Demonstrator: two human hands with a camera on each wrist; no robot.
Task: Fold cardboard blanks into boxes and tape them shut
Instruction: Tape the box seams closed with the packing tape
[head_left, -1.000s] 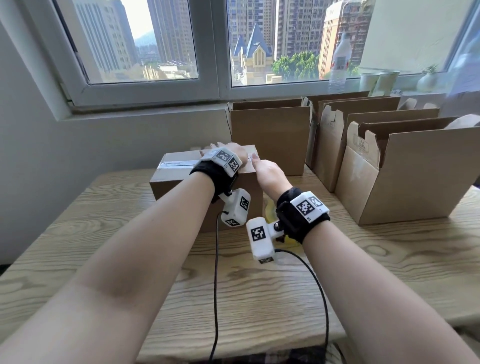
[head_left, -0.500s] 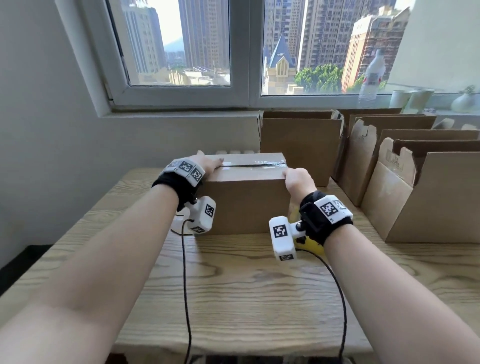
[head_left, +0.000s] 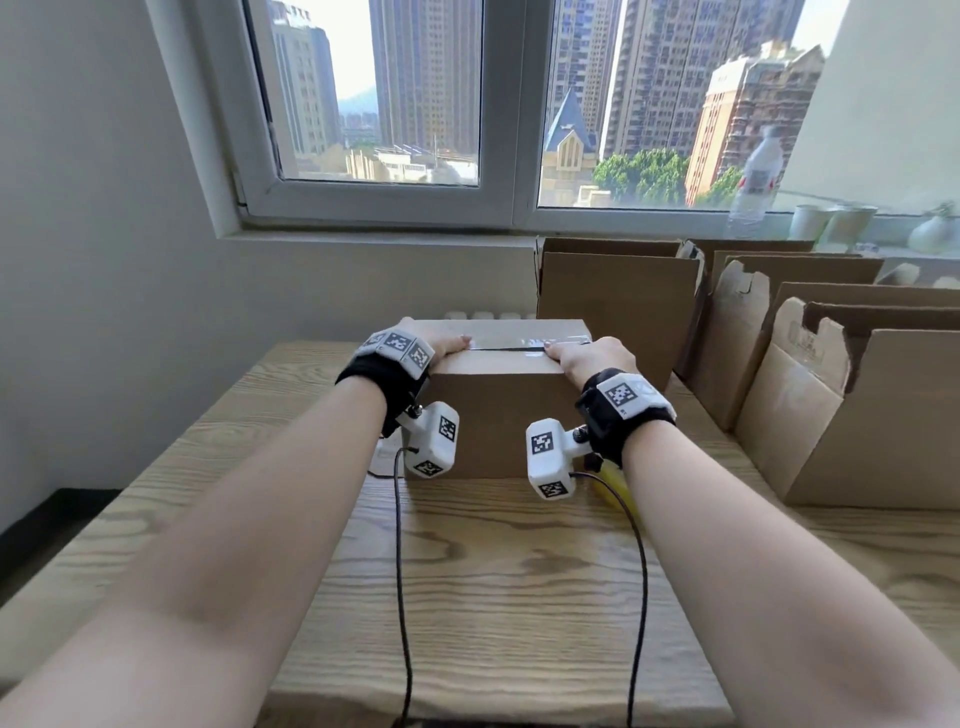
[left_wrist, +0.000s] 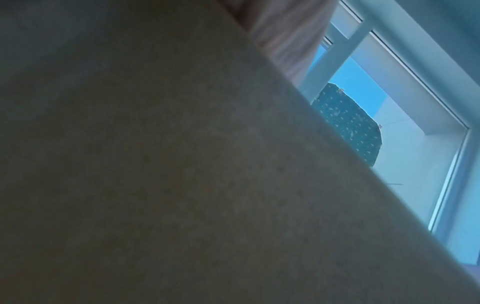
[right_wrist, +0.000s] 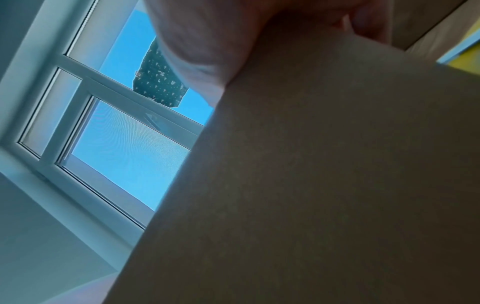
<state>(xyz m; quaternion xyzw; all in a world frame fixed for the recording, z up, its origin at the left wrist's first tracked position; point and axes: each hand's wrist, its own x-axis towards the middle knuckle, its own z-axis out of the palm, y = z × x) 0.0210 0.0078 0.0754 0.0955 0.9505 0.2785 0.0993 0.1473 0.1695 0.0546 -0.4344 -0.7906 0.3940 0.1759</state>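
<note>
The closed box stood on the wooden table, directly ahead of the person and just left of a row of open boxes ranged under the window. A strip of clear tape ran along the seam of its top flaps.

The left hand rested on the top left corner, with the fingers wrapped over the far edge; the right hand held the top right corner, thumb lying on the top face near the tape end. Both hands therefore grasped the box. How the remaining fingers lay on the end faces could not be determined, since both wrist views showed little beyond shaded cardboard.

Judged step: the top seam appeared sealed, and the box was being handled as a finished unit — either pressed to seat the tape or gripped for repositioning.

The next move would call for an even two-handed lift or turn, keeping clear of the camera cables, and then selection of another unsealed box — probably the nearest.
</note>
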